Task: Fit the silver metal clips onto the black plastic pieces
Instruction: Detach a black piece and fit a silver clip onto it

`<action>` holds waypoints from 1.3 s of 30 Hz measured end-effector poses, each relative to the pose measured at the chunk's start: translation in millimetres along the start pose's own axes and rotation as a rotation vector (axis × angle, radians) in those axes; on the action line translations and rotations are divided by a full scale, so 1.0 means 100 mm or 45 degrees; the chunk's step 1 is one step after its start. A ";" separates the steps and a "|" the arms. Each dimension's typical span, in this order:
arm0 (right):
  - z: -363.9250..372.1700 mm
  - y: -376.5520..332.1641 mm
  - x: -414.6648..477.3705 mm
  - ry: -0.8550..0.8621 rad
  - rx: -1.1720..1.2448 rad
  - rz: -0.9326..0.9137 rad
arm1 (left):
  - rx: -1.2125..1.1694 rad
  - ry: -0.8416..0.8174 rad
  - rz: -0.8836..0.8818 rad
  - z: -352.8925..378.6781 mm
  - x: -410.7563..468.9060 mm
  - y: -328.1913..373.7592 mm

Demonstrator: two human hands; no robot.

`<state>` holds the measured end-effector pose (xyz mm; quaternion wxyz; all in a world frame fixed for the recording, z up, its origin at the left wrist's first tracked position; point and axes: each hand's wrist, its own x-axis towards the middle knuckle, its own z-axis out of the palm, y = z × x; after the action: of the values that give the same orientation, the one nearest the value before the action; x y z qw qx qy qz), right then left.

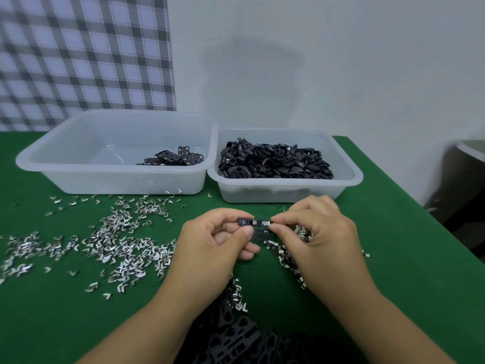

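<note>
Between both hands, above the green table, is one black plastic piece [258, 228] with a silver clip on its top edge. My left hand [210, 248] pinches its left end with thumb and fingers. My right hand [315, 232] pinches its right end. Several loose silver metal clips [118, 243] lie scattered on the cloth to the left, and more clips [288, 258] lie under my right hand. A heap of black plastic pieces [236, 334] lies at the near edge between my forearms.
Two translucent tubs stand at the back. The left tub [78, 164] holds a few black pieces [175, 157]. The right tub [349, 177] is heaped with black parts [275, 161]. The green table [409, 245] ends at the right. A checked cloth [78, 48] hangs behind.
</note>
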<state>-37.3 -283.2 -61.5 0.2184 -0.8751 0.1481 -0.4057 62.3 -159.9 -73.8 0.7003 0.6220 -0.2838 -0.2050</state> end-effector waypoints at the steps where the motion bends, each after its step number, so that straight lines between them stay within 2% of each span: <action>1: 0.00 0.00 0.00 0.001 -0.009 -0.004 | 0.001 0.001 0.000 0.00 0.00 0.00; 11: 0.00 0.02 -0.01 -0.018 0.062 0.059 | 0.012 -0.001 0.003 0.00 0.00 0.00; 18: 0.00 0.00 0.00 0.005 -0.019 -0.026 | -0.006 0.008 0.003 0.00 0.00 0.01; 32: -0.02 0.01 0.00 -0.054 -0.034 0.003 | 0.023 0.001 0.021 0.00 -0.01 0.01; 39: 0.00 0.04 0.01 -0.093 0.136 0.117 | 0.042 -0.032 -0.002 -0.02 0.01 -0.03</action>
<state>-37.3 -286.9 -62.4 0.2884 -0.8687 0.1581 -0.3704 64.6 -159.9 -76.4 0.6861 0.6312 -0.2956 -0.2086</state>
